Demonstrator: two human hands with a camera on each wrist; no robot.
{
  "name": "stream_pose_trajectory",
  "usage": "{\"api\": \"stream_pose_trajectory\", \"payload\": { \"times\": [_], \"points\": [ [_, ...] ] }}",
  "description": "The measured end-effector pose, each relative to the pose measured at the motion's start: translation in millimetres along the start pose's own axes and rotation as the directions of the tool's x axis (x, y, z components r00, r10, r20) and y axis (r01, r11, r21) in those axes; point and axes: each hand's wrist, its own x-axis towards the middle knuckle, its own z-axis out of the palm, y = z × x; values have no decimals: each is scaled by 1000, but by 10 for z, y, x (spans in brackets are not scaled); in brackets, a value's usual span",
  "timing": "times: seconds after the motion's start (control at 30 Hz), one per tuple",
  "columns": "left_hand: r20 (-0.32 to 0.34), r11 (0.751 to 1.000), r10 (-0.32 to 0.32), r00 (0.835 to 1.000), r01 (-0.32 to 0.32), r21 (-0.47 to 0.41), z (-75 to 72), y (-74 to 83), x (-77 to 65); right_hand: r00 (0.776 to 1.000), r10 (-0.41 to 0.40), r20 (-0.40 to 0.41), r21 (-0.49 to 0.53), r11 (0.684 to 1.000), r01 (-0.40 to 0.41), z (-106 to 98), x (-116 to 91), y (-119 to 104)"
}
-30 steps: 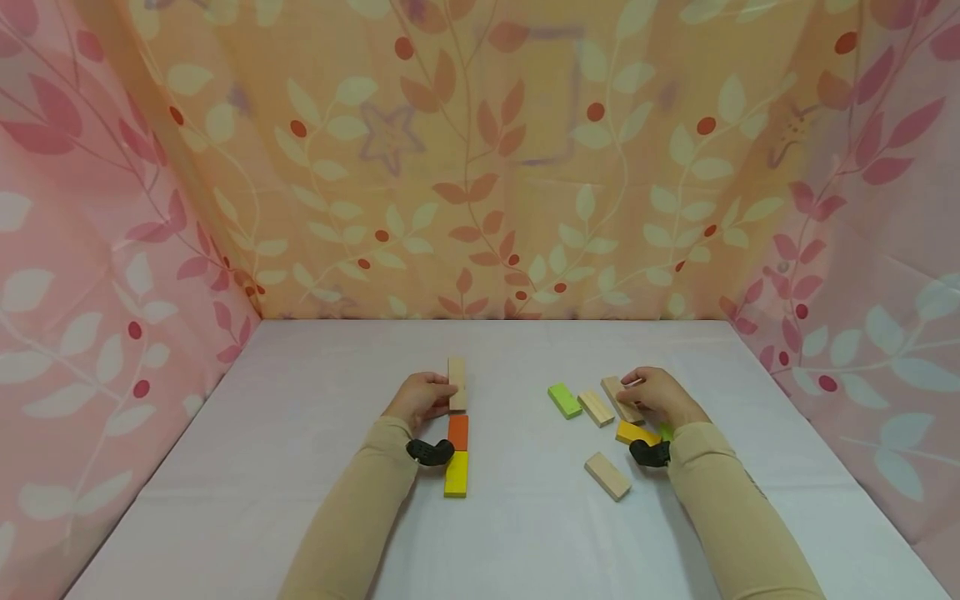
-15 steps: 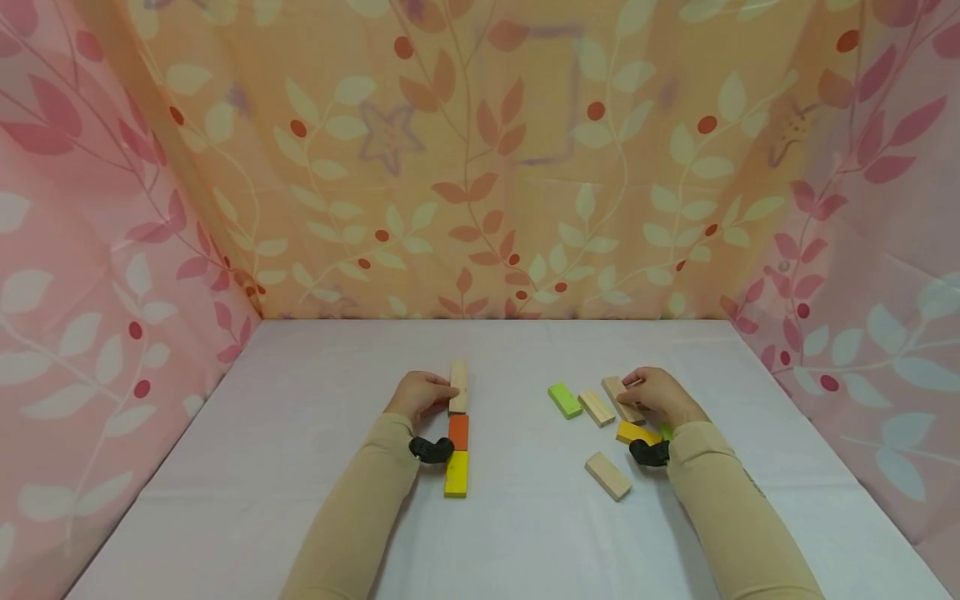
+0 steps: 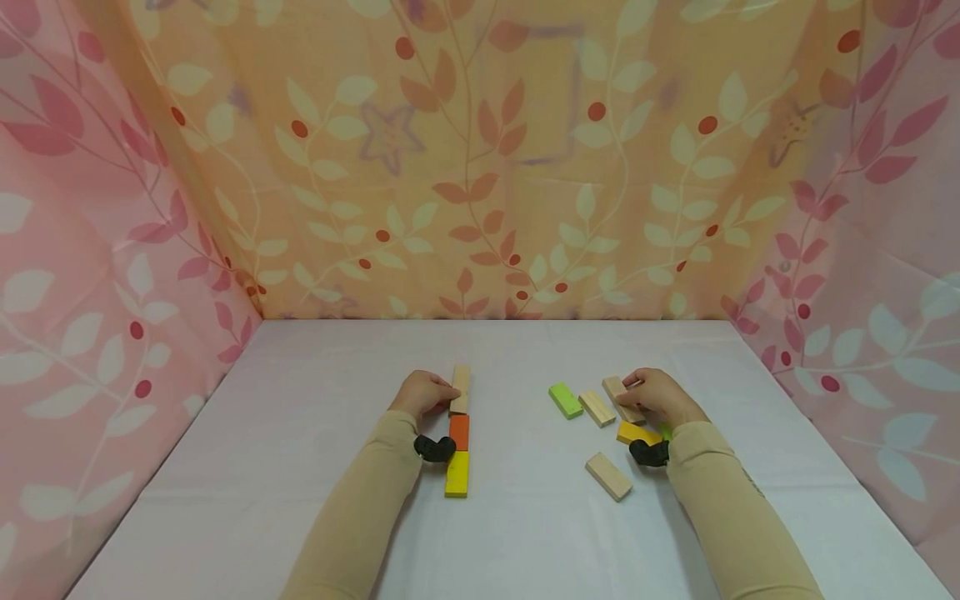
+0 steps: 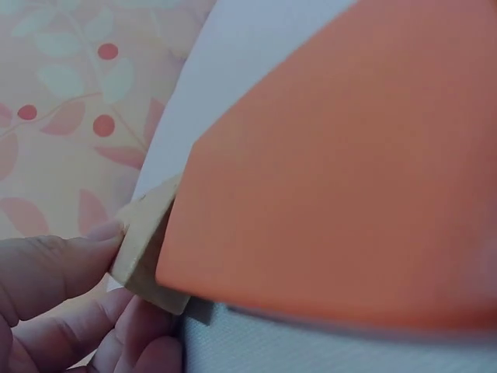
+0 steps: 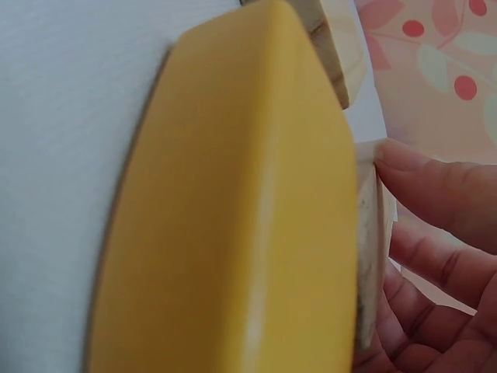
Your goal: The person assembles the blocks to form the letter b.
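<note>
My left hand (image 3: 423, 393) pinches a plain wooden block (image 3: 461, 388) between thumb and fingers. That block lies at the far end of a row, against or very near an orange block (image 3: 459, 432); a yellow block (image 3: 457, 475) follows on the near side. In the left wrist view the orange block (image 4: 334, 179) covers part of the wooden one (image 4: 144, 249). On the right, my right hand (image 3: 660, 396) holds another plain wooden block (image 3: 615, 387) by its side. An amber block (image 5: 233, 202) fills much of the right wrist view and hides part of it.
Left of the right hand lie a light green block (image 3: 565, 401) and a plain block (image 3: 597, 408). One more plain block (image 3: 608, 477) lies nearer. Another green block (image 3: 666, 432) is mostly hidden by the right wrist. Patterned cloth walls (image 3: 480, 167) enclose the white table (image 3: 517, 533).
My left hand has moved slightly right, bringing the wooden block nearer to the orange one and into line with the row. The right hand and its block look unmoved.
</note>
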Motion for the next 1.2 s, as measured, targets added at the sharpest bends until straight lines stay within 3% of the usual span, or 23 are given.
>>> {"api": "stream_pose_trajectory", "payload": {
  "times": [0.53,0.7,0.87,0.97,1.1,1.2],
  "points": [
    [43,999,36,998,-37,24,-16,-39,4,999,-24,-23,-71,997,22,1,-47,-49],
    [55,999,27,998,-28,25,-39,-44,-13,997,-67,-33,-147,987,61,28,-78,-65],
    [65,998,69,995,-70,10,-84,-66,-20,991,-130,-41,-260,959,115,52,-96,-92],
    [76,995,96,992,-96,-13,-122,-70,-24,994,-96,-42,-253,964,82,54,-100,-111],
    [70,997,79,994,-81,18,-191,-36,-35,999,-49,-24,-186,982,43,33,-113,-126],
    [67,998,59,996,-61,29,-242,-8,-45,998,-65,-3,-166,984,64,1,-123,-136]
  ]
}}
